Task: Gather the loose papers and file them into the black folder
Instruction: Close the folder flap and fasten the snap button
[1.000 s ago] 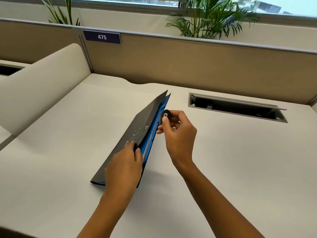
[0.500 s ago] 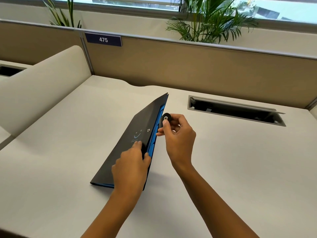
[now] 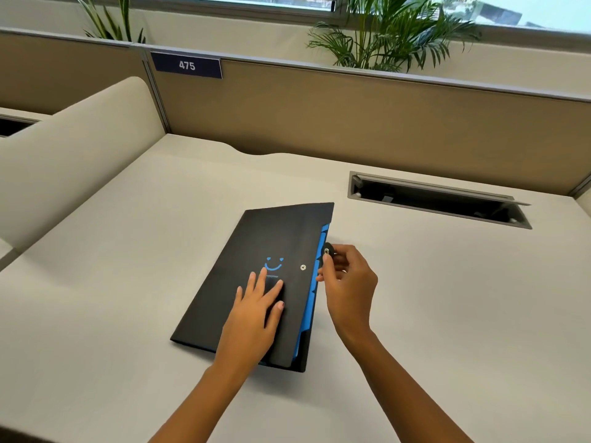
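The folder (image 3: 256, 276) cover, raised a second ago, now lies closed and flat on the desk (image 3: 128, 282). The left hand (image 3: 252, 321) presses on it, fingers spread flat, gripping nothing. The right hand (image 3: 347, 282) pinches the snap tab (image 3: 328, 251) at the folder's right edge, apart from the stud (image 3: 303, 267) on the cover. No loose papers are visible; filing appears complete, fastening not yet done. The desk is pale and bare, with a cable tray (image 3: 438, 199) behind, a tan partition (image 3: 351, 123) labelled 475, and plants (image 3: 390, 30) beyond.
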### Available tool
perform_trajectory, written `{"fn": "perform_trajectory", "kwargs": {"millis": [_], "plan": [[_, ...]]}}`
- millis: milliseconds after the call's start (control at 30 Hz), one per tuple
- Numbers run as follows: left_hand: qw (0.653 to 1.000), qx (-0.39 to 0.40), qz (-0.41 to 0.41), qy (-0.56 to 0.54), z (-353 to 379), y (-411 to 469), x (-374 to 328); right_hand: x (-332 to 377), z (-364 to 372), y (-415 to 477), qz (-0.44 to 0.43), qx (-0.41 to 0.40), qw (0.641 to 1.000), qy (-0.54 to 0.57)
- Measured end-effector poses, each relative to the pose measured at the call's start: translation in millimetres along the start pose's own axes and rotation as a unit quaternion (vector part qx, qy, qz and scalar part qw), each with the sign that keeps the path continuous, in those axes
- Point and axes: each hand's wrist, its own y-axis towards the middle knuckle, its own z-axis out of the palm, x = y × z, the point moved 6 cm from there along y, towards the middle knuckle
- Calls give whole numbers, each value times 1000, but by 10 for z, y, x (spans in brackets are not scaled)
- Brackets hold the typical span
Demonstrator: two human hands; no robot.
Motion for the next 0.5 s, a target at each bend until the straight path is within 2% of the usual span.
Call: {"fn": "perform_trajectory", "kwargs": {"millis": [167, 333, 500], "plan": [[990, 24, 55, 129, 257, -41, 26, -296, 46, -124, -32, 18, 996, -80], [979, 55, 29, 193, 372, -69, 30, -478, 105, -183, -47, 50, 990, -119], [974, 66, 16, 217, 446, -75, 82, -553, 264, -228, -97, 106, 976, -162]]}}
